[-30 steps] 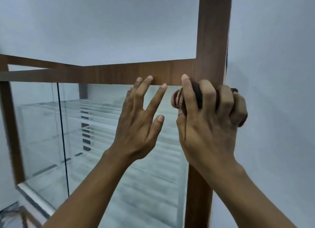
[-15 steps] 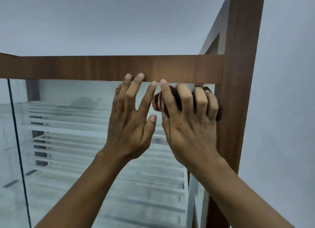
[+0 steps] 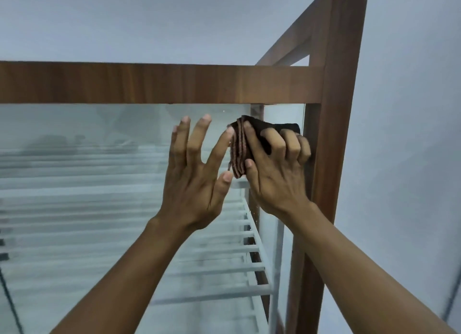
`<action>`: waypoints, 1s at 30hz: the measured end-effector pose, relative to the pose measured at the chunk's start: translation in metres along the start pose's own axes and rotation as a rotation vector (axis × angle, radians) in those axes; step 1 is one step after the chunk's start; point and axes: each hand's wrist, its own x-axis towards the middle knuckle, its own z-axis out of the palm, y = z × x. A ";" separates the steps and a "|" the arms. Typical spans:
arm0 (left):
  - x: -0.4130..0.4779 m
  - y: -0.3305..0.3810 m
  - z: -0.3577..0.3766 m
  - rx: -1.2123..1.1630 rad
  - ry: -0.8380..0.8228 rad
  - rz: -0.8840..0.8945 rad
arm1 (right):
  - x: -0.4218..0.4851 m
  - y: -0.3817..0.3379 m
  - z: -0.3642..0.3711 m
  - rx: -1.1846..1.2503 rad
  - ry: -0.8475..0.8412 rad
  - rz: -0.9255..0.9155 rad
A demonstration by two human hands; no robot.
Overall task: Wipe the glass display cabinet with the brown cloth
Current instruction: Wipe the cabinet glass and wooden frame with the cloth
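We face the glass display cabinet (image 3: 335,59), which fills most of our view against a pale wall (image 3: 411,134); its wooden top rail (image 3: 149,82) runs across, meeting the right post (image 3: 326,189) at the corner; behind the glass front (image 3: 87,124) lie white slatted shelves (image 3: 212,266); our left hand (image 3: 197,181) is released, fingers straight and spread at the pane, though we cannot tell whether it touches; our right hand (image 3: 277,174) grasps the brown cloth (image 3: 240,146), fingers curled over it; the folded cloth sits on the glass in the upper right corner, just below the rail, beside the post.
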 end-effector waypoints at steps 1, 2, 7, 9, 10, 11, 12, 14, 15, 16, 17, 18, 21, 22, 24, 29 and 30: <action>0.001 0.001 0.001 0.009 -0.019 -0.014 | 0.000 0.000 0.000 -0.010 -0.008 -0.002; 0.001 0.001 0.002 0.018 -0.035 -0.026 | -0.001 -0.002 0.000 -0.013 -0.013 0.001; -0.001 -0.004 -0.002 0.069 -0.090 -0.068 | -0.008 -0.022 -0.005 0.014 -0.070 0.081; -0.003 -0.012 -0.008 0.108 -0.092 -0.087 | -0.007 -0.027 -0.003 0.072 -0.083 0.115; -0.004 -0.017 -0.011 0.132 -0.087 -0.101 | -0.005 -0.028 -0.001 0.093 -0.085 0.127; -0.005 -0.024 -0.014 0.153 -0.081 -0.117 | -0.002 -0.028 0.000 0.101 -0.085 0.145; -0.006 -0.030 -0.018 0.170 -0.075 -0.135 | 0.001 -0.028 0.000 0.097 -0.078 0.168; -0.008 -0.043 -0.023 0.204 -0.065 -0.164 | 0.006 -0.027 0.001 0.074 -0.067 0.213; -0.008 -0.047 -0.024 0.214 -0.066 -0.171 | 0.008 -0.028 0.001 0.057 -0.068 0.236; -0.008 -0.049 -0.024 0.214 -0.070 -0.172 | 0.011 -0.029 0.002 0.042 -0.067 0.257; -0.008 -0.050 -0.023 0.205 -0.074 -0.166 | 0.015 -0.033 0.003 0.034 -0.060 0.268; -0.008 -0.049 -0.022 0.191 -0.077 -0.159 | 0.020 -0.041 0.004 0.036 -0.050 0.257; -0.015 -0.050 -0.015 0.154 -0.061 -0.168 | 0.032 -0.079 0.008 0.086 -0.047 0.077; -0.017 -0.051 -0.013 0.154 -0.051 -0.177 | 0.032 -0.086 0.007 0.105 -0.053 0.022; -0.020 -0.051 -0.009 0.177 -0.036 -0.185 | 0.025 -0.077 0.005 0.110 -0.080 0.008; -0.018 -0.051 -0.004 0.204 -0.027 -0.170 | 0.004 -0.016 -0.002 0.013 -0.110 0.301; -0.019 -0.051 -0.004 0.199 -0.029 -0.155 | 0.009 -0.025 -0.001 0.024 -0.096 0.317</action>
